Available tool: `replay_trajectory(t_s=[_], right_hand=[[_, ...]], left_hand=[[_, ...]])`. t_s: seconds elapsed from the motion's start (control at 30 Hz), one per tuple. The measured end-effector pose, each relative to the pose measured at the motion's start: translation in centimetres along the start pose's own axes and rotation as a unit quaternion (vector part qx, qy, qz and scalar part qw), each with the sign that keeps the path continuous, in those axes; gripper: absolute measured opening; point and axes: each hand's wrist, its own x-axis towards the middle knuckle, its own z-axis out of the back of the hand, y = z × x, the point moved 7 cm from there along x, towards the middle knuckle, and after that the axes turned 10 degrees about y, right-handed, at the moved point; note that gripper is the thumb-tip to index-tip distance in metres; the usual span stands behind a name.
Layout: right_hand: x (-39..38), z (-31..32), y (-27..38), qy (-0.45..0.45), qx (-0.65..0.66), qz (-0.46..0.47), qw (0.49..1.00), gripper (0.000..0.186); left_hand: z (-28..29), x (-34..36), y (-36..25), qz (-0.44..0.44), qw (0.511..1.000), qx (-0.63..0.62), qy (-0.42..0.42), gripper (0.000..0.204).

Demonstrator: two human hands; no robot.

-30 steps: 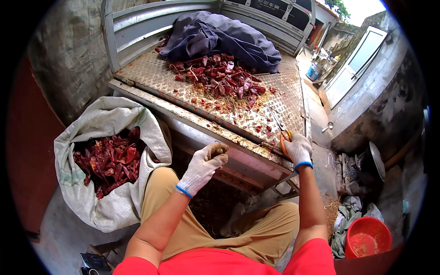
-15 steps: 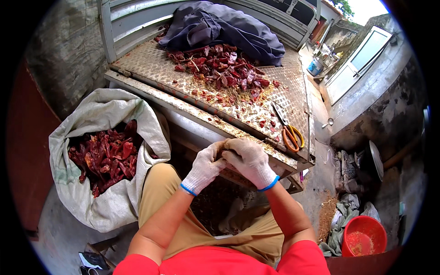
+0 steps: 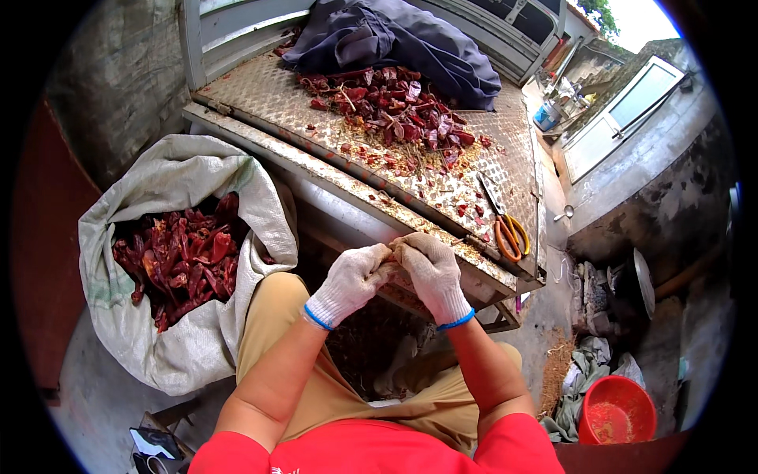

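Both my hands wear white knit gloves with blue cuffs and meet over my lap, at the front edge of a metal truck bed (image 3: pixel 276 118). My left hand (image 3: pixel 350 280) and my right hand (image 3: pixel 432 276) are closed fingertip to fingertip on a dried red chili (image 3: pixel 393 257); only a sliver of it shows between the gloves. On the bed lies a heap of dried red chilies (image 3: pixel 403 110) with seeds and scraps around it. Orange-handled scissors (image 3: pixel 505 221) rest near the bed's right corner. Left of my knee, a white woven sack (image 3: pixel 101 268) stands open, holding many dried chilies (image 3: pixel 189 265).
Dark blue cloth (image 3: pixel 442 63) partly covers the heap at the back. A red basin (image 3: pixel 620 411) sits on the floor at lower right, beside crumpled grey-green cloth (image 3: pixel 572 407). Farther right stand a sooty wall and a white door (image 3: pixel 624 114). A wall rises behind the sack.
My hands stay together, their fingertips slightly farther apart, with a bit of red now visible between them. The whole view has shifted slightly.
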Motion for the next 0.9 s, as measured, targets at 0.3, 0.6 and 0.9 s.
replay_trajectory(t_s=[0.3, 0.6, 0.9], right_hand=[[0.8, -2.1, -5.8, 0.037, 0.469, -0.195, 0.861, 0.011], [3.0, 3.2, -1.1, 0.081, -0.008, -0.12, 0.989, 0.028], [14.1, 10.9, 0.7, -0.095, -0.44, -0.204, 0.87, 0.06]], left_hand=[[1.4, 0.1, -1.8, -0.081, 0.992, 0.081, -0.054, 0.005], [0.7, -0.7, 1.6, 0.073, 0.931, -0.353, -0.052, 0.019], [0.8, -0.5, 4.5, 0.153, 0.877, -0.448, -0.087, 0.019]])
